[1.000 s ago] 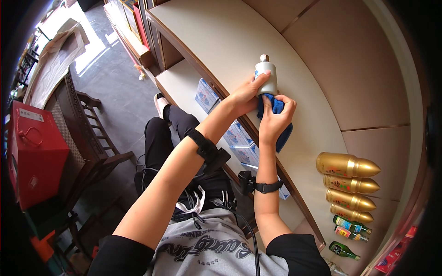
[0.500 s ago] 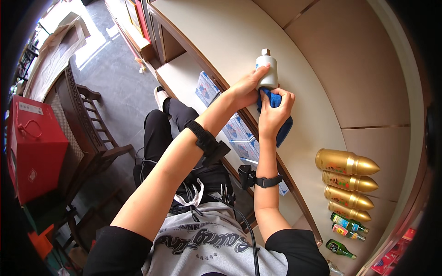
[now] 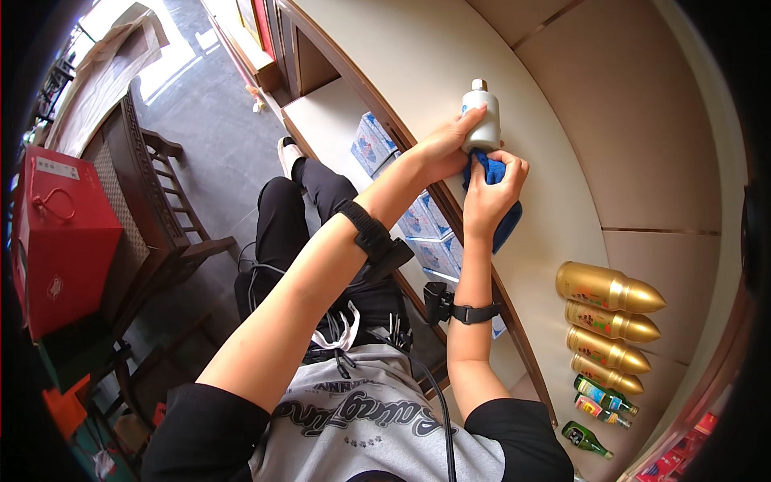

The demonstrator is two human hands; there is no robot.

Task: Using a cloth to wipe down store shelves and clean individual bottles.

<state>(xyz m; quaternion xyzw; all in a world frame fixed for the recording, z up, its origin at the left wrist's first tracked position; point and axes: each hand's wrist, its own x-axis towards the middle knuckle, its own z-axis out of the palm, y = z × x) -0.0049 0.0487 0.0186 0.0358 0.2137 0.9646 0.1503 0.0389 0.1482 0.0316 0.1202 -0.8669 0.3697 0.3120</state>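
A white bottle point(image 3: 480, 122) with a metallic cap is held over the pale shelf point(image 3: 554, 201), tilted with its cap pointing away from me. My left hand point(image 3: 451, 146) is closed around the bottle's body, thumb along its side. Just below, my right hand point(image 3: 494, 193) pinches a blue cloth point(image 3: 491, 169) against the bottle's base. Part of the cloth hangs down behind my right wrist. The fingers of my left hand behind the bottle are mostly hidden.
Several gold bullet-shaped bottles point(image 3: 609, 287) and small green bottles point(image 3: 588, 439) line the shelf at right. Blue-and-white boxes point(image 3: 374, 145) sit on the lower shelf beneath its wooden edge. A dark wooden chair point(image 3: 152, 201) and a red box point(image 3: 64, 233) are at left.
The view has shifted slightly, so the scene sits a little differently in the picture. Both hands keep their hold on the bottle and cloth, with the cloth still at the base.
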